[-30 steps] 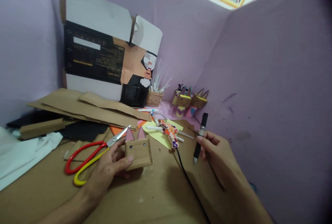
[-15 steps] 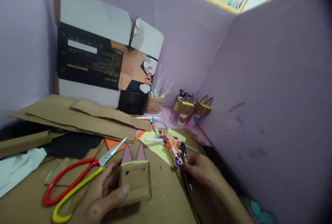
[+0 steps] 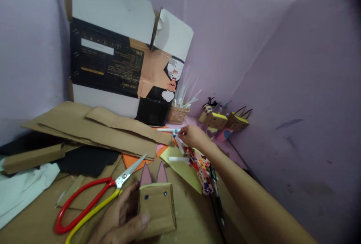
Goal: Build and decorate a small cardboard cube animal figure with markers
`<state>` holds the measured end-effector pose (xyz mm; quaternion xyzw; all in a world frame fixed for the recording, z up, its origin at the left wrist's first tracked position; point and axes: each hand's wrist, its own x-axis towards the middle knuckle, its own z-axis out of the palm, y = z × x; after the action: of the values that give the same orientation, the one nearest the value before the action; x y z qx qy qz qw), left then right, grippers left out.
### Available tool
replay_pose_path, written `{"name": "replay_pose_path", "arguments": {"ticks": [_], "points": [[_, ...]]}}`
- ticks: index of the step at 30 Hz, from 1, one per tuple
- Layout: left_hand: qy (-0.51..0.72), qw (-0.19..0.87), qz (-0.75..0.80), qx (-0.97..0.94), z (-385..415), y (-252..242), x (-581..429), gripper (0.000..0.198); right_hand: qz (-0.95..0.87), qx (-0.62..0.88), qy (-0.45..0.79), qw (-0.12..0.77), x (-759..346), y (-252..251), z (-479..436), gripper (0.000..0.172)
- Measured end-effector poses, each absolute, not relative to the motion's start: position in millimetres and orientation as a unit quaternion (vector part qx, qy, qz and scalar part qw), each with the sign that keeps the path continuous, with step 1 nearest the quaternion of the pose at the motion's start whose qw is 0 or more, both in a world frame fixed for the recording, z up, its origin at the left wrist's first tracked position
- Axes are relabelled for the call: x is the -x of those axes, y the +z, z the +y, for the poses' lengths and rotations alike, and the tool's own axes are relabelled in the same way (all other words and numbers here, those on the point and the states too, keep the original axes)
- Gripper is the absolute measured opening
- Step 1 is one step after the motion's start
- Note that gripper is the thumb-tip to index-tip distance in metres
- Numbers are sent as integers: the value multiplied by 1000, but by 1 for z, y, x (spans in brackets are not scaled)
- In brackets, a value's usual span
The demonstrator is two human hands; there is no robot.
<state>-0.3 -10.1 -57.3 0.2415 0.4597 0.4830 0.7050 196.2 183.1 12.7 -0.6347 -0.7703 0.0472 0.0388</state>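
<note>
My left hand grips a small cardboard animal head with two pink pointed ears and two dark dot eyes, its thumb on the front face. Beside that hand lie scissors with red and yellow handles, blades partly apart. My right hand is stretched to the back of the table, its fingers pinched at the end of a white marker with a blue band. A second white marker slants just below the fingertips. Under my right forearm are a flower-patterned glue gun and a black pen.
Cardboard sheets are stacked at the left, beside black paper and a white cloth. An unfolded box leans on the wall. Behind stand a basket of white sticks and several finished cardboard animals.
My right hand has let go of the black pen by the glue gun and moved back and left to the white markers. The left hand still holds the animal head. The view has shifted.
</note>
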Motion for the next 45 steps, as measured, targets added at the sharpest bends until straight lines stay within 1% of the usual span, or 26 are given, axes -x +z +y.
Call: {"name": "replay_pose_path", "arguments": {"ticks": [2, 5, 8, 13, 19, 21, 24, 27, 30, 31, 33, 34, 37, 40, 43, 45], "points": [[463, 708, 468, -257, -9, -52, 2, 83, -763, 644, 53, 7, -184, 0, 205, 18], [458, 697, 484, -265, -8, -48, 4, 81, -746, 664, 55, -29, -177, -16, 223, 25], [470, 695, 479, -260, -7, -49, 4, 82, -730, 680, 57, -42, -174, -23, 230, 30], [427, 711, 493, -264, -7, -46, 5, 87, -709, 699, 79, -48, -170, -24, 236, 30], [449, 696, 489, -273, -9, -41, 1, 76, -695, 708, 120, -28, -169, -20, 239, 29], [448, 694, 494, -273, -9, -42, 1, 77, -695, 708, 127, -11, -171, -13, 236, 27], [446, 696, 486, -285, -10, -42, 3, 81, -696, 707, 120, 33, -179, 5, 224, 23], [453, 678, 466, -342, -10, -36, 3, 79, -701, 699, 100, 104, -195, 29, 198, 20], [474, 620, 473, -409, -6, -30, -2, 78, -704, 682, 90, 178, -214, 44, 157, 30], [485, 591, 482, -428, -3, -30, -4, 78, -704, 670, 89, 215, -220, 46, 142, 31], [498, 539, 484, -477, 3, -35, -7, 69, -692, 622, 114, 349, -230, 45, 110, 30], [501, 517, 479, -503, 6, -40, -7, 65, -678, 609, 126, 392, -234, 42, 94, 29], [482, 455, 491, -565, 13, -58, -6, 61, -632, 600, 137, 470, -245, 30, 59, 26], [422, 381, 562, -601, 17, -69, -3, 61, -580, 626, 144, 501, -257, 15, 44, 29], [395, 338, 596, -612, 21, -73, -3, 55, -556, 657, 141, 489, -268, -1, 46, 31], [390, 325, 606, -612, 22, -73, -4, 55, -556, 668, 130, 476, -272, -9, 49, 29]]}}
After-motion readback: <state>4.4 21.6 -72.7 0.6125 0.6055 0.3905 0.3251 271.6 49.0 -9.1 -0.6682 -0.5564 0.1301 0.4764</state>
